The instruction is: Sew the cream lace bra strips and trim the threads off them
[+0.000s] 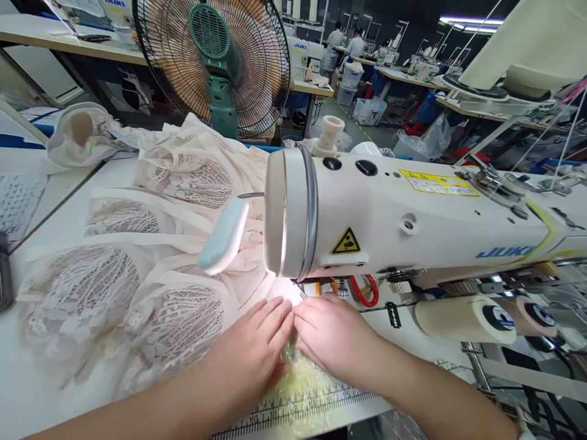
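Observation:
My left hand [259,339] and my right hand [332,336] meet fingertip to fingertip below the head of a white JUKI sewing machine [367,214]. Pale cloth [283,289], washed out by the lamp, shows at the fingertips. The left fingers press together on it, with the thumb tucked underneath. Curled inward, the right fingers hide whatever is between them. Several cream lace bra cups [183,315] lie heaped to the left of my hands. A light-blue lamp [224,235] hangs over them. The needle area is mostly hidden.
Under my wrists runs a printed ruler strip [321,400] along the table's front edge. Red-handled scissors [367,291] and thread cones [463,319] lie to the right. A large fan [215,61] stands behind the table. Two people [355,44] work far back.

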Demonstrator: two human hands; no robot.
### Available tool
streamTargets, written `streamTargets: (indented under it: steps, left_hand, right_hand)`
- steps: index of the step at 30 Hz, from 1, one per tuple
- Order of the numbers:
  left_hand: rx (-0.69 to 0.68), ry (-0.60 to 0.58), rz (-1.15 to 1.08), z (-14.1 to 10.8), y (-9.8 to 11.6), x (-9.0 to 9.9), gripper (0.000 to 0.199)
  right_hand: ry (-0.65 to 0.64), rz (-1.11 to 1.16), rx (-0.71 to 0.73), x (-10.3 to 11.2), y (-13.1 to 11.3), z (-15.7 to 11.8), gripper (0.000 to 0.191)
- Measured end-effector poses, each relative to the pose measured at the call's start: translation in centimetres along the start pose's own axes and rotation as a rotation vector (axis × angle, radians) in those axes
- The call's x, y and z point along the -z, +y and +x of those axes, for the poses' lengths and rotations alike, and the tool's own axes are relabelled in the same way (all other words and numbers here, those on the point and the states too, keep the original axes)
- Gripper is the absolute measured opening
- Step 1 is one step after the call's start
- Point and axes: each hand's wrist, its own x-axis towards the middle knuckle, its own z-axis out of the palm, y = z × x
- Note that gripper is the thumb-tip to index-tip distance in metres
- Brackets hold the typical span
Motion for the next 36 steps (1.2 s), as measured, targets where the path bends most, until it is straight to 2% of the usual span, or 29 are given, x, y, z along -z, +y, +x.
streamTargets:
  steps: [2, 6, 10, 16, 24, 33, 36]
  left_hand:
    - [0.001, -0.043, -0.004, -0.6, -0.3, -0.6, 0.042]
    - [-0.134, -0.052, -0.013, -0.7, -2.7, -1.0, 0.038]
    - [-0.182, -0.055, -0.021, -0.2, -4.2, -0.6, 0.040]
    - [-0.194, -0.016, -0.004, -0.1, -4.4, -0.4, 0.039]
    - [-0.234, 0.069, 0.063, 0.3, -4.6, -0.1, 0.033]
    - [-0.282, 0.011, 0.034, 0.3, -6.1, -0.5, 0.034]
    - [-0.305, -0.002, -0.011, 0.6, -6.6, -0.4, 0.034]
  right_hand:
    - [-0.013, -0.011, -0.002, 0.1, -0.1, 0.0, 0.013]
    - [-0.016, -0.025, 0.010, 0.4, -0.2, 0.1, 0.017]
    - [-0.042, -0.039, -0.002, 0.4, -0.3, 0.2, 0.005]
    - [-0.010, -0.037, -0.039, 0.1, -0.5, 0.2, 0.005]
    - [-0.030, -0.048, -0.054, 0.2, -0.5, 0.1, 0.003]
    - [0.029, -0.069, -0.031, -0.3, 0.2, -0.2, 0.008]
    - [0.022, -0.063, -0.043, -0.1, 0.3, -0.3, 0.017]
